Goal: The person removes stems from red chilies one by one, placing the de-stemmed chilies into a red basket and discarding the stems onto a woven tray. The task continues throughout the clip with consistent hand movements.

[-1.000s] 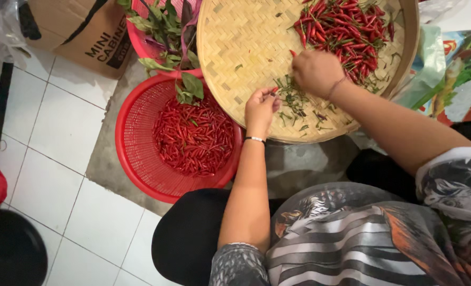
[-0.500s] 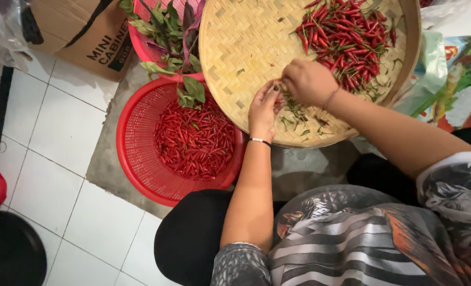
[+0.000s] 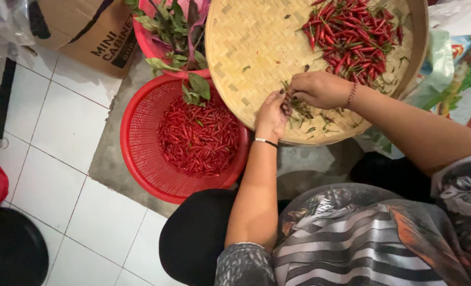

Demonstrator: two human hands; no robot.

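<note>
Left hand point(image 3: 271, 115) and right hand point(image 3: 320, 89) meet fingertip to fingertip over the near edge of the woven bamboo tray point(image 3: 246, 47), pinching something small between them; too small to tell what. Green stems point(image 3: 312, 117) litter the tray just below them. Left of the tray, red plastic basket point(image 3: 140, 143) holds stemmed red chilies point(image 3: 198, 136). Farther back on the tray, pile of red chilies with stems point(image 3: 352, 37).

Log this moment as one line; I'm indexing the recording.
left hand pinching small item, unclear | right hand meeting it | over woven tray with stems | chilli pile far side | red basket of chillies beside
</note>
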